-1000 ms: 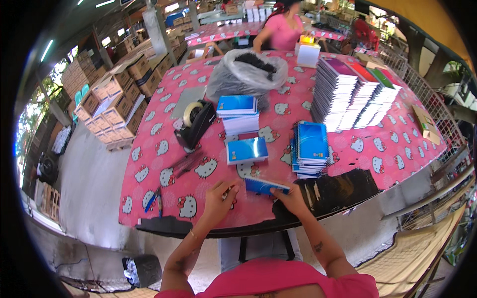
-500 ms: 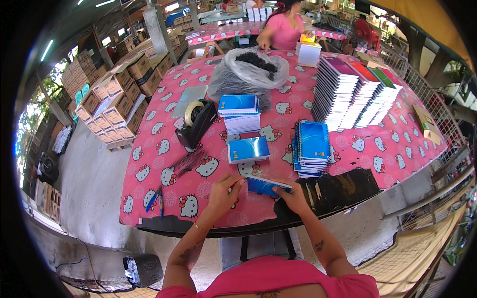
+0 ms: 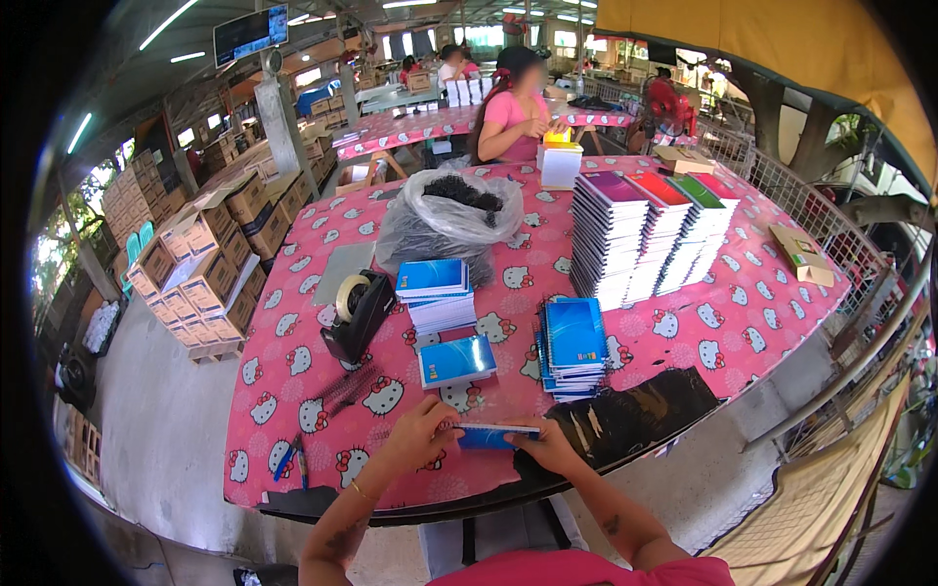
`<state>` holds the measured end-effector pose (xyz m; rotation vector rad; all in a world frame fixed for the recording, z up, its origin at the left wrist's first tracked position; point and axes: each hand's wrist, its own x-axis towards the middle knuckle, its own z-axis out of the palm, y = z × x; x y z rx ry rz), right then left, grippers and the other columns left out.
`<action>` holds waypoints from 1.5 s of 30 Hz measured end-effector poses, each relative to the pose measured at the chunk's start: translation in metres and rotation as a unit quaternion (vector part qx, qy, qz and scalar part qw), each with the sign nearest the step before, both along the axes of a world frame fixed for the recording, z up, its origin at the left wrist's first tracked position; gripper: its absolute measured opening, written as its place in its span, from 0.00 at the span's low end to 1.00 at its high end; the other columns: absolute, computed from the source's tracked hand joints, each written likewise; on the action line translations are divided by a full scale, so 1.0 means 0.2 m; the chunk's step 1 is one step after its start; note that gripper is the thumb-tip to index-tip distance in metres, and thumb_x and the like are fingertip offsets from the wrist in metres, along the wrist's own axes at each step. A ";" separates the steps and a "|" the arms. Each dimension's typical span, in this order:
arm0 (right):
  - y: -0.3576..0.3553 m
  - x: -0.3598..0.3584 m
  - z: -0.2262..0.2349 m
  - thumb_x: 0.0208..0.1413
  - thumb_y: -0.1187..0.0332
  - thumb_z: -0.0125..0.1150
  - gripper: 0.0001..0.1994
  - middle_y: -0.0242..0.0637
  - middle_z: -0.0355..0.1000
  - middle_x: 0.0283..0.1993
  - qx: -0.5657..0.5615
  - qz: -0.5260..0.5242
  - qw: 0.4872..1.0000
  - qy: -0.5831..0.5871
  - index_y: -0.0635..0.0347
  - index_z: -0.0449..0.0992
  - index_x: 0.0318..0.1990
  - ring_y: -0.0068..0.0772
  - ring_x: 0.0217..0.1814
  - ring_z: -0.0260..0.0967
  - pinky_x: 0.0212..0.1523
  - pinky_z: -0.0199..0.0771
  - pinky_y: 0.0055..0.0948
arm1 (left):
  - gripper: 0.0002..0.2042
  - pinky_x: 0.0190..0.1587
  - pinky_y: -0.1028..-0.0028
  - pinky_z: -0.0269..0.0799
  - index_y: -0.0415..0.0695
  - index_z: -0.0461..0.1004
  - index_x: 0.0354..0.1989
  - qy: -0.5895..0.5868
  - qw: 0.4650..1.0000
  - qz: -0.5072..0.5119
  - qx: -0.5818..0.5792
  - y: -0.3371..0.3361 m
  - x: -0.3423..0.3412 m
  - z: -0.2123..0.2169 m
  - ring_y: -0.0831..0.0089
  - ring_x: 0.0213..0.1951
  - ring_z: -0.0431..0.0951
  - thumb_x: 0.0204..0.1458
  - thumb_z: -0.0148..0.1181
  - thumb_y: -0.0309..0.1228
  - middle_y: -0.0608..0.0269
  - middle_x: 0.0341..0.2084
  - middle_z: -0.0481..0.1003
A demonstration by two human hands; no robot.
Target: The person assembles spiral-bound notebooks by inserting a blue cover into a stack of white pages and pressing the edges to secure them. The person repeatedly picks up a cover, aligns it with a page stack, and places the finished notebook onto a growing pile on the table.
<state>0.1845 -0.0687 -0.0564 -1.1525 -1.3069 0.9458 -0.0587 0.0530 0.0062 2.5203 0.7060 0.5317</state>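
Observation:
A blue notebook (image 3: 486, 438) is held low over the near side of the table, its long edge turned up. My left hand (image 3: 426, 434) is closed with its fingertips on the notebook's left end; anything smaller in that pinch is too small to make out. My right hand (image 3: 549, 447) grips the right end, thumb over the cover. Just beyond lie blue notebooks without visible coils (image 3: 457, 361), with a taller stack (image 3: 435, 293) behind them. To the right is a pile of spiral-bound blue notebooks (image 3: 574, 342). Loose dark binding coils (image 3: 337, 391) lie left of my left hand.
A black tape dispenser (image 3: 359, 317) and a plastic bag of black coils (image 3: 440, 220) stand farther back. Pens (image 3: 293, 461) lie near left. Tall spiral notebook stacks (image 3: 611, 239) stand back right. A torn black sheet (image 3: 635, 420) covers the near edge. Another person (image 3: 513, 117) works across the table.
My view has tilted up, so the table sits lower in the picture. The notebook has tipped more edge-up, and my left fingers have moved onto its left end.

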 end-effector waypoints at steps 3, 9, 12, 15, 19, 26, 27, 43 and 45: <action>-0.02 -0.04 0.00 0.59 0.75 0.63 0.13 0.34 0.79 0.45 -0.004 -0.039 0.999 0.010 0.64 0.79 0.52 0.20 0.44 0.71 0.48 0.72 0.24 | 0.29 0.54 0.48 0.65 0.43 0.66 0.63 0.045 0.975 0.086 0.198 -0.13 0.09 0.02 0.51 0.56 0.70 0.57 0.60 0.44 0.49 0.57 0.67; -0.03 -0.10 0.06 0.59 0.73 0.64 0.14 0.36 0.79 0.46 -0.001 -0.081 0.994 0.072 0.64 0.79 0.53 0.21 0.46 0.71 0.48 0.72 0.23 | 0.34 0.66 0.32 0.37 0.34 0.60 0.66 0.082 0.945 0.140 0.283 -0.34 0.11 -0.19 0.47 0.72 0.51 0.60 0.51 0.50 0.44 0.68 0.57; -0.04 -0.10 0.09 0.60 0.73 0.63 0.15 0.35 0.79 0.47 -0.040 -0.061 0.994 0.087 0.64 0.78 0.53 0.20 0.46 0.71 0.49 0.72 0.23 | 0.32 0.67 0.32 0.37 0.35 0.61 0.66 0.076 0.950 0.145 0.267 -0.27 0.16 0.01 0.49 0.72 0.52 0.60 0.51 0.48 0.46 0.68 0.58; -0.07 -0.10 0.15 0.60 0.73 0.63 0.15 0.33 0.78 0.46 -0.051 -0.069 0.988 0.132 0.64 0.78 0.54 0.19 0.47 0.70 0.49 0.72 0.23 | 0.32 0.67 0.34 0.37 0.38 0.61 0.67 0.194 0.909 0.123 0.348 -0.36 0.13 -0.09 0.51 0.72 0.52 0.60 0.52 0.47 0.49 0.68 0.59; -0.04 -0.10 0.09 0.60 0.71 0.64 0.14 0.29 0.77 0.43 0.007 -0.058 0.994 0.097 0.64 0.79 0.52 0.17 0.42 0.70 0.43 0.72 0.21 | 0.23 0.67 0.35 0.40 0.44 0.70 0.60 0.049 0.938 0.123 0.319 -0.35 0.12 -0.08 0.57 0.65 0.65 0.59 0.56 0.42 0.53 0.59 0.69; -0.06 -0.08 0.12 0.60 0.73 0.63 0.15 0.34 0.79 0.44 -0.024 -0.010 0.996 0.081 0.65 0.78 0.53 0.19 0.44 0.71 0.47 0.73 0.24 | 0.06 0.68 0.48 0.49 0.50 0.78 0.37 -0.048 0.983 -0.016 0.178 -0.12 0.13 0.15 0.68 0.36 0.80 0.52 0.67 0.33 0.70 0.30 0.79; -0.05 -0.08 0.10 0.60 0.72 0.63 0.15 0.34 0.79 0.44 -0.026 -0.006 0.996 0.080 0.65 0.78 0.53 0.20 0.44 0.71 0.47 0.72 0.24 | 0.07 0.68 0.50 0.50 0.50 0.77 0.37 -0.046 0.987 -0.019 0.154 -0.12 0.12 0.16 0.68 0.36 0.80 0.51 0.68 0.33 0.69 0.30 0.79; -0.08 -0.13 0.14 0.60 0.70 0.64 0.14 0.31 0.78 0.43 -0.068 -0.064 0.982 0.166 0.64 0.79 0.53 0.19 0.41 0.70 0.42 0.71 0.21 | 0.37 0.66 0.33 0.40 0.37 0.65 0.64 0.171 0.926 0.080 0.326 -0.41 0.10 -0.13 0.49 0.72 0.53 0.60 0.44 0.60 0.42 0.67 0.60; -0.08 -0.13 0.07 0.60 0.70 0.64 0.14 0.31 0.77 0.43 -0.076 -0.054 0.990 0.103 0.64 0.79 0.53 0.18 0.40 0.70 0.42 0.71 0.21 | 0.38 0.66 0.33 0.39 0.37 0.63 0.65 0.174 0.928 0.093 0.316 -0.40 0.11 -0.09 0.49 0.71 0.54 0.59 0.47 0.60 0.43 0.67 0.60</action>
